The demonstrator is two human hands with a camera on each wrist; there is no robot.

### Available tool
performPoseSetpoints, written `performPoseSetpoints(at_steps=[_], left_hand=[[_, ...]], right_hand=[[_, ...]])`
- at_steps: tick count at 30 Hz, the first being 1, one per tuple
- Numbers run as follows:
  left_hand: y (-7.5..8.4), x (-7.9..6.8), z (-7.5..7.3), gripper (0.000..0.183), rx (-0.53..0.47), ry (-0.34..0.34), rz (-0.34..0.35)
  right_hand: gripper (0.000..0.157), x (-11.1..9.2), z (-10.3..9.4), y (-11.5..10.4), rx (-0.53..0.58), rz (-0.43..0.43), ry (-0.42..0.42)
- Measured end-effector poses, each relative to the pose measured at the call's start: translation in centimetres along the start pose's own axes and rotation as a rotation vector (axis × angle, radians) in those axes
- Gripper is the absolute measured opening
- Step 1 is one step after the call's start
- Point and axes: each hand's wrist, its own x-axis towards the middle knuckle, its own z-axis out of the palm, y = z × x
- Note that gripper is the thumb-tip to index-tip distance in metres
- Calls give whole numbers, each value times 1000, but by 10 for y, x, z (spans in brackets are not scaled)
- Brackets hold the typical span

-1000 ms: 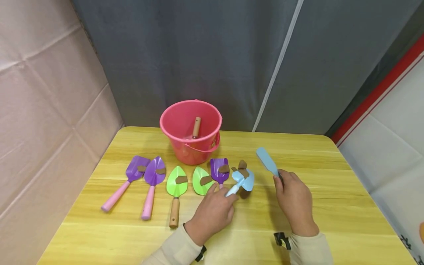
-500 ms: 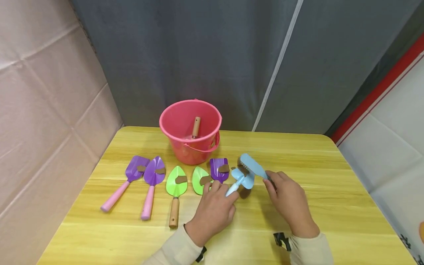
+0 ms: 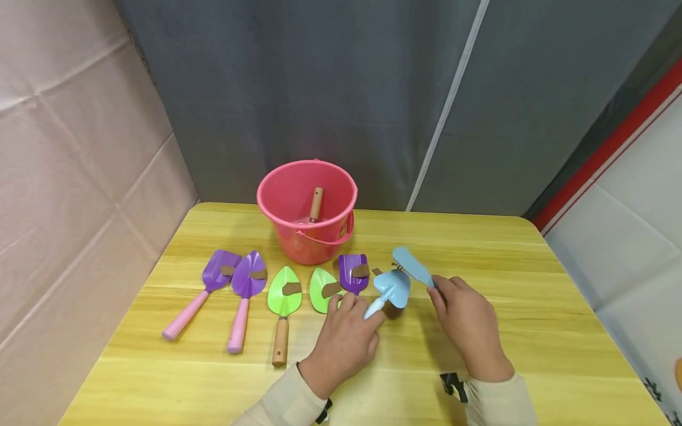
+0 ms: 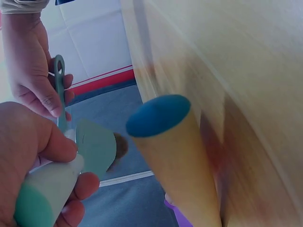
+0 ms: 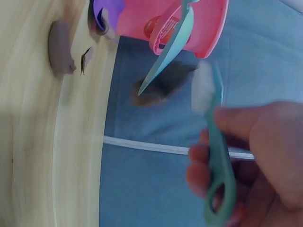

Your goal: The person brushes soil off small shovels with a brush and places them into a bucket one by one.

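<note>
My left hand (image 3: 345,349) grips the pale handle of a small light-blue hand trowel (image 3: 395,290). The trowel's blade is raised above the table and looks bare on its upper face. My right hand (image 3: 469,325) holds a light-blue brush (image 3: 412,266) by its handle, fingers curled round it. Its bristles sit at the blade's far edge. In the right wrist view, the brush (image 5: 218,137) has whitish bristles, and a blurred brown piece (image 5: 163,85) shows beside the blade's tip. A brown lump (image 5: 59,49) and a smaller brown piece (image 5: 86,60) lie on the table.
A pink bucket (image 3: 308,236) holds a tool with a wooden handle (image 3: 317,205). Purple spade (image 3: 218,269), purple trowel (image 3: 248,275) and green trowel (image 3: 285,290) lie left. Another green trowel (image 3: 319,284) and purple spade (image 3: 348,266), each with a brown piece, lie near my left hand.
My right hand has brought the brush left onto the trowel, then slightly back right. Brown pieces seen on the trowel's blade earlier are gone from it. My left hand has hardly moved.
</note>
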Motion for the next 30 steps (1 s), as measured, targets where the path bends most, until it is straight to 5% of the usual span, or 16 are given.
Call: performPoseSetpoints(at_steps=[5,12,18,25,30], left_hand=[[-1,0,1,12,-6,23,0],[-2,0,0,12,-18,34,3],[-2,-1,0,12,-26,48,5],[-3,0,1,13,-3,54,7],[-4,0,1,13,-2,56,0]], right_hand=[[26,0,2,-1,61,-90,-98],[24,-1,2,1,-19,11,-12],[27,1,5,-1,64,-91,-75],[24,2,3,1,6,37,-55],[26,2,5,1,82,-73,-63]])
